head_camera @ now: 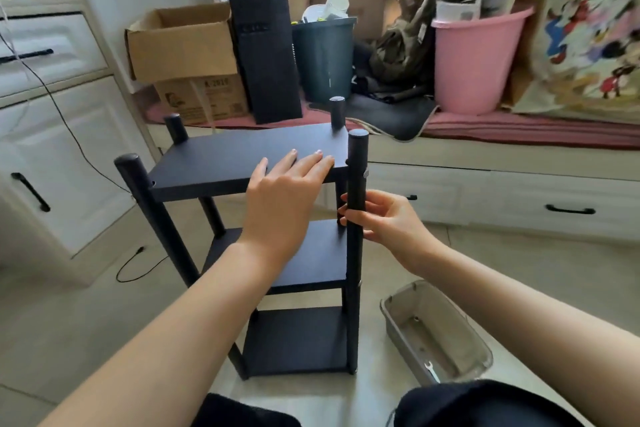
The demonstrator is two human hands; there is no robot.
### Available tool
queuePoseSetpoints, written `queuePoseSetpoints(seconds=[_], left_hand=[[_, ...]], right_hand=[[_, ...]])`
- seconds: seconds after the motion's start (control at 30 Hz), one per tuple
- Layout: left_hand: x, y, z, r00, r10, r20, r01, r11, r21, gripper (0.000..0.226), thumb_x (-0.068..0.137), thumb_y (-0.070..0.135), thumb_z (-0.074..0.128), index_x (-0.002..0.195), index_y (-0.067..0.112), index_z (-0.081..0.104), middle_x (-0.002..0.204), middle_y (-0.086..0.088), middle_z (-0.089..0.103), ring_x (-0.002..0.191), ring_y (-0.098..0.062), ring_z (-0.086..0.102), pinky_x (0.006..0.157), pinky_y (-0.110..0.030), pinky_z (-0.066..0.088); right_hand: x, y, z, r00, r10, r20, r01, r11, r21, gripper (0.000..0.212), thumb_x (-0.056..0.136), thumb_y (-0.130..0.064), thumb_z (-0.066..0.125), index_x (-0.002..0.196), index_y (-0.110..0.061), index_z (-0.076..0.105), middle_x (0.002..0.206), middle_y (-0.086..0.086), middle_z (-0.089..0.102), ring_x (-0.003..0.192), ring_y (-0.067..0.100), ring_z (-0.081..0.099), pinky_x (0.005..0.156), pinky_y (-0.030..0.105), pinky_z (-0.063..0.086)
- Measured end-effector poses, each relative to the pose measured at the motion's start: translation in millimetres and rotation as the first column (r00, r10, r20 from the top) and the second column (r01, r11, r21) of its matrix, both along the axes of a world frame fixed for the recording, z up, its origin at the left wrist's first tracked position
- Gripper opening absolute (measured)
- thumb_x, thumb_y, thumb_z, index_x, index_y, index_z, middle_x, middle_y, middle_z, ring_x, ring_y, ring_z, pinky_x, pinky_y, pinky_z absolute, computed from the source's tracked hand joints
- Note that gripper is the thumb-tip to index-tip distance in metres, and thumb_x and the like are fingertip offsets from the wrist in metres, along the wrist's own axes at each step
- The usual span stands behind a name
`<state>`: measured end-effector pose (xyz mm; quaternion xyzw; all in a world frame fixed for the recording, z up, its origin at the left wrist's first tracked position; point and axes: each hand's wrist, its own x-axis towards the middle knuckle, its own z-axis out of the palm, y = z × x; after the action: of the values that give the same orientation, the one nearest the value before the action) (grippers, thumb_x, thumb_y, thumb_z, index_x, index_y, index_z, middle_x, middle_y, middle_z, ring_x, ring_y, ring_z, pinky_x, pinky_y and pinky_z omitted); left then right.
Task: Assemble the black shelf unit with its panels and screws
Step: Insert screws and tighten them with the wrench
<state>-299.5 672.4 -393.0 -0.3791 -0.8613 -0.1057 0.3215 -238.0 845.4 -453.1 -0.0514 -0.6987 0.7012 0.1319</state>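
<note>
The black shelf unit [221, 163] stands upright on the floor with three panels between round black posts. My left hand [284, 191] lies flat, fingers straight, on the near right part of the top panel. My right hand [384, 218] grips the near right post [356, 163] just below the top panel, thumb and fingers curled round it. The middle panel [318, 260] and the bottom panel [298, 340] show below my left arm.
A grey plastic tray [485, 354] with a small wrench [431, 369] and a few small parts lies on the floor to the right. White cabinets stand at the left. A bench behind holds cardboard boxes, a black computer tower [266, 55], a dark bin and a pink bucket [474, 59].
</note>
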Motion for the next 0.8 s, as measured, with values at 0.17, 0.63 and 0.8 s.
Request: queuePoseSetpoints(seconds=[0.17, 0.63, 0.8], left_hand=[[6, 18, -5, 0.994, -0.030, -0.104, 0.036, 0.998, 0.056, 0.046, 0.075, -0.008, 0.080, 0.117, 0.009, 0.075, 0.120, -0.009, 0.072, 0.108, -0.037, 0.070, 0.089, -0.054, 0.057], [9, 54, -40, 0.960, -0.014, -0.280, 0.071, 0.979, 0.194, 0.052, 0.078, -0.014, 0.068, 0.126, 0.006, 0.069, 0.124, -0.011, 0.071, 0.113, -0.035, 0.068, 0.094, -0.045, 0.053], [-1, 55, -57, 0.904, 0.024, -0.426, 0.066, 0.979, 0.195, 0.049, 0.088, -0.008, 0.061, 0.135, 0.008, 0.063, 0.131, -0.007, 0.066, 0.117, -0.032, 0.064, 0.099, -0.042, 0.044]], right_hand=[[11, 17, 1, 0.999, -0.036, -0.006, 0.037, 0.999, 0.005, 0.021, 0.090, -0.013, 0.071, 0.108, -0.022, 0.071, 0.103, 0.003, 0.076, 0.097, 0.018, 0.073, 0.076, 0.022, 0.057], [17, 57, -15, 0.979, -0.201, -0.016, 0.201, 0.964, 0.175, 0.015, 0.091, -0.020, 0.071, 0.098, -0.033, 0.072, 0.093, -0.008, 0.076, 0.089, 0.009, 0.072, 0.077, 0.024, 0.059], [34, 71, -53, 0.963, -0.242, 0.117, 0.211, 0.950, 0.230, 0.009, 0.095, -0.018, 0.065, 0.098, -0.019, 0.074, 0.095, 0.004, 0.075, 0.091, 0.015, 0.071, 0.081, 0.032, 0.061]])
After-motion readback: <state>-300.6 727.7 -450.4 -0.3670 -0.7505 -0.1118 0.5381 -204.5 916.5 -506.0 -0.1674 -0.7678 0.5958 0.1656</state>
